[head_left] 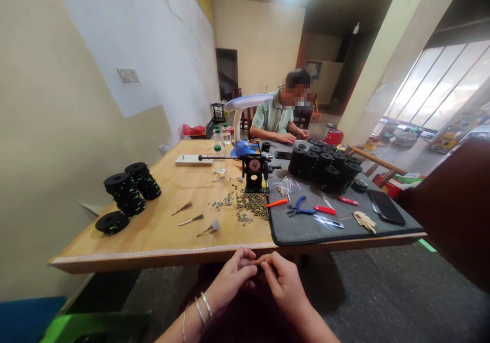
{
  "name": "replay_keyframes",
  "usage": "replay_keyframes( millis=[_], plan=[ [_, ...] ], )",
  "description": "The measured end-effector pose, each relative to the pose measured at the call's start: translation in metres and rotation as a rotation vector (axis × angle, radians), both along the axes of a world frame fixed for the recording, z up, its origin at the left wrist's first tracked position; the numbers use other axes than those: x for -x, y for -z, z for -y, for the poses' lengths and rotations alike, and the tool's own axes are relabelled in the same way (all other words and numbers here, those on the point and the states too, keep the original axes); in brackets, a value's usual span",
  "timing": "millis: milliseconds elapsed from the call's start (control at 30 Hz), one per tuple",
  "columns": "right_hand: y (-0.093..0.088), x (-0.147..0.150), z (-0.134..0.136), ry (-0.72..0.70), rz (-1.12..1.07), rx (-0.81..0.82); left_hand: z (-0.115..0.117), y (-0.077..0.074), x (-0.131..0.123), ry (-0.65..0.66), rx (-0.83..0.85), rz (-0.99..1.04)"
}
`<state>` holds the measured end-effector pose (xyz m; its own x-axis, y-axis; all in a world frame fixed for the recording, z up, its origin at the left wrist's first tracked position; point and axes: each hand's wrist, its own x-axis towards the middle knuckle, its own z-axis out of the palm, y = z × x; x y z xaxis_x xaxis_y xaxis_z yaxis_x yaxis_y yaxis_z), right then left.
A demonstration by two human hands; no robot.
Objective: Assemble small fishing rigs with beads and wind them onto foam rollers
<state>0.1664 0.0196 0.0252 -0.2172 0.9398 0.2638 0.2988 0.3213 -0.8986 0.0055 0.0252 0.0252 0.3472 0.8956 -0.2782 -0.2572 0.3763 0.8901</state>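
Observation:
Just off the table's front edge, my left hand and my right hand meet at the fingertips. Both are closed in a pinch; whatever lies between the fingers is too small to name. Beyond them, a pile of small dark and yellowish pieces is spread on the wooden table, with tiny coloured bits on its left. A black clamp-like device with a round dial stands behind the pile. Nearer on the left lie small brushes, one with a pale tuft.
Black foam spools are stacked at the left, and several more stand on the grey mat. Blue pliers, a red-handled tool and a phone lie there. A person sits opposite, beside a lamp.

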Motion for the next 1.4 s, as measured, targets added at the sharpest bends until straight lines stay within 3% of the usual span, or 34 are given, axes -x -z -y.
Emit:
replay_keyframes(
  millis=[100, 200, 367, 467, 600, 700, 800, 900, 967, 1033, 1200, 1300, 1400],
  plan=[
    [0.002, 0.0, -0.001, -0.03, -0.152, 0.166, 0.003, -0.004, -0.001, 0.017, 0.071, 0.167],
    [0.003, 0.0, -0.002, -0.011, -0.187, 0.187, 0.004, -0.004, -0.003, 0.019, 0.081, 0.251],
    [0.001, 0.0, -0.002, 0.041, -0.078, 0.069, 0.0, -0.001, -0.003, -0.016, -0.035, 0.052],
    [0.004, 0.001, -0.002, -0.005, -0.181, 0.191, 0.0, 0.0, -0.003, -0.032, -0.05, -0.025],
    [0.009, 0.001, -0.004, -0.023, -0.306, 0.306, 0.003, -0.002, -0.004, -0.031, 0.038, 0.063],
    [0.01, 0.002, -0.001, -0.01, -0.295, 0.286, 0.005, -0.002, -0.006, -0.025, 0.045, 0.144],
    [0.006, 0.004, 0.002, 0.017, -0.161, 0.135, 0.003, -0.002, -0.006, -0.018, 0.016, 0.193],
    [0.0, 0.004, 0.004, 0.038, -0.002, -0.052, 0.0, -0.002, -0.005, -0.004, -0.051, 0.079],
    [-0.002, 0.004, 0.004, 0.028, 0.035, -0.089, -0.001, -0.003, -0.005, 0.04, -0.076, -0.011],
    [-0.002, 0.002, 0.003, 0.002, 0.007, -0.033, -0.001, -0.002, -0.004, 0.068, -0.068, -0.024],
    [0.005, -0.003, -0.002, -0.042, -0.236, 0.285, 0.003, -0.002, -0.007, 0.048, 0.05, 0.132],
    [0.007, -0.003, -0.002, -0.038, -0.269, 0.296, 0.003, -0.002, -0.01, 0.07, 0.038, 0.21],
    [0.005, -0.002, 0.0, -0.014, -0.181, 0.193, 0.001, 0.0, -0.01, 0.067, -0.03, 0.167]
  ],
)
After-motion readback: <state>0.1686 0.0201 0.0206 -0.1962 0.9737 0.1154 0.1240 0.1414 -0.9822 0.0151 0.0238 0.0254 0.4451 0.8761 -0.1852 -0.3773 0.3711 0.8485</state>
